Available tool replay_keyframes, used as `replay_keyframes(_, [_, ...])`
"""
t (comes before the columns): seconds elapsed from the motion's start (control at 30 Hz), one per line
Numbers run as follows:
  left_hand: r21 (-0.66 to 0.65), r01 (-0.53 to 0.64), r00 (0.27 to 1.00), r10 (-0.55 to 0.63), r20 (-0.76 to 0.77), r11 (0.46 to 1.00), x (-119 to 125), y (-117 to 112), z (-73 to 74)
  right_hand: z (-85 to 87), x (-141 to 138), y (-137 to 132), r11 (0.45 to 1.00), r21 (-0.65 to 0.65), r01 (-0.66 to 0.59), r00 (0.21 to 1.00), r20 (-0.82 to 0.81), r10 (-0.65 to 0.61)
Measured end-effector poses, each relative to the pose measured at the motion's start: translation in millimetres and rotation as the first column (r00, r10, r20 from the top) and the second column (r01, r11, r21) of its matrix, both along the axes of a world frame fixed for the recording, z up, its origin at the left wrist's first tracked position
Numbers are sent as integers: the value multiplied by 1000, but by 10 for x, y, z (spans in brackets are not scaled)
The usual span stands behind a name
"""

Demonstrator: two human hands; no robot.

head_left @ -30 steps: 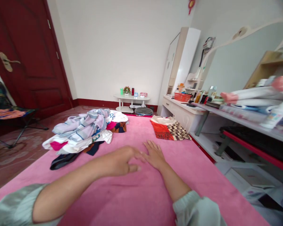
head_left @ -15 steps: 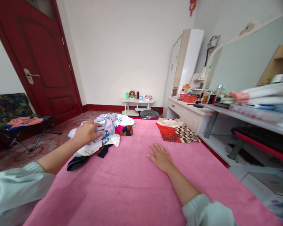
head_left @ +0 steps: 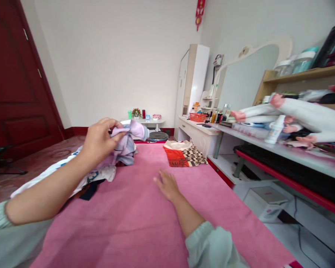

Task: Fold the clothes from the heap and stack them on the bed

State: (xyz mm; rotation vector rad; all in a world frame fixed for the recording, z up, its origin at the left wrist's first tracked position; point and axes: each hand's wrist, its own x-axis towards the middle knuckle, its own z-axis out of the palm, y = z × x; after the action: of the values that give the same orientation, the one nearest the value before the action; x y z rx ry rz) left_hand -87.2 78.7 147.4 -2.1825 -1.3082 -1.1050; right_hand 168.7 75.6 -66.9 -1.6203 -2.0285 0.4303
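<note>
My left hand point(head_left: 102, 139) pinches a pale lilac and grey garment point(head_left: 125, 147) between thumb and fingers, lifted partly off the heap; its exact kind I cannot make out. Under and behind my left forearm lies the pile of clothes point(head_left: 100, 175), with white printed cloth and dark pieces showing. My right hand point(head_left: 168, 185) is flat on the pink bedspread point(head_left: 134, 219), fingers apart and slightly blurred, holding nothing. Beyond its fingertips rests an orange garment with a brown-and-cream checked part and a pale waistband point(head_left: 184, 154).
To the right stands a desk point(head_left: 240, 134) bearing a white bottle point(head_left: 275, 129) and doll-like white limbs point(head_left: 309, 115). Farther back are a white dressing table point(head_left: 194, 128) with a red basket point(head_left: 197, 117) and a low white table point(head_left: 159, 122). A red door point(head_left: 16, 93) is at left.
My left hand has raised the lilac garment from the pile and moved it slightly rightward. The view has turned right. My right hand still lies on the bedspread.
</note>
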Motion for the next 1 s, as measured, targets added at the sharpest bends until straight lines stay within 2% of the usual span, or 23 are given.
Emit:
replay_keyframes(0.07, [26, 61, 987, -64, 146, 998, 256, -105, -38, -26, 46, 77, 997, 27, 70, 957, -284, -59])
replay_keyframes(0.1, [9, 102, 976, -102, 195, 995, 355, -132, -138, -39, 72, 117, 994, 31, 108, 891, -445, -83])
replay_keyframes(0.13, [-31, 150, 965, -139, 222, 988, 432, -139, -289, -50, 98, 155, 990, 27, 137, 804, -587, -95])
replay_keyframes(0.2, [-162, 242, 960, -211, 185, 957, 512, -104, -703, -65, 144, 206, 987, 6, 162, 639, -763, -100])
replay_keyframes(0.23, [-231, 236, 969, -209, 134, 944, 518, -68, -941, -67, 161, 217, 987, -1, 161, 590, -801, -98])
replay_keyframes(0.27, [-280, 171, 985, -155, 80, 945, 504, -26, -1181, -66, 171, 217, 988, -3, 157, 566, -819, -93])
replay_keyframes(0.33, [-367, -47, 999, 49, -5, 929, 430, 62, -1619, -54, 174, 194, 990, 9, 144, 569, -819, -75])
replay_keyframes(0.37, [-418, -104, 994, 103, -24, 902, 380, 102, -1798, -45, 166, 176, 991, 18, 136, 586, -808, -66])
replay_keyframes(0.4, [-458, -132, 990, 135, -27, 879, 329, 135, -1940, -35, 154, 155, 992, 27, 123, 609, -791, -54])
replay_keyframes(0.47, [-511, -108, 991, 133, 12, 853, 242, 179, -2109, -15, 124, 116, 994, 41, 100, 676, -736, -37])
replay_keyframes(0.53, [-518, 0, 994, 58, 96, 856, 196, 187, -2140, 1, 94, 86, 995, 53, 83, 758, -652, -29])
replay_keyframes(0.63, [-480, 164, 974, -64, 217, 862, 210, 128, -2017, 17, 67, 63, 994, 80, 73, 827, -563, -15])
replay_keyframes(0.7, [-460, 221, 956, -99, 275, 860, 262, 48, -1881, 23, 65, 66, 992, 105, 70, 809, -588, 5])
replay_keyframes(0.8, [-439, 339, 905, -160, 395, 832, 406, -125, -1662, 35, 75, 94, 992, 92, 81, 723, -691, 5])
replay_keyframes(0.83, [-438, 401, 876, -197, 441, 804, 473, -196, -1594, 43, 78, 106, 994, 65, 85, 688, -726, -11])
replay_keyframes(0.9, [-454, 545, 805, -290, 517, 705, 630, -360, -1480, 71, 76, 120, 997, -2, 80, 609, -791, -51])
replay_keyframes(1.0, [-519, 713, 699, -424, 576, 472, 865, -658, -1379, 140, 47, 97, 992, -124, -19, 516, -851, -96])
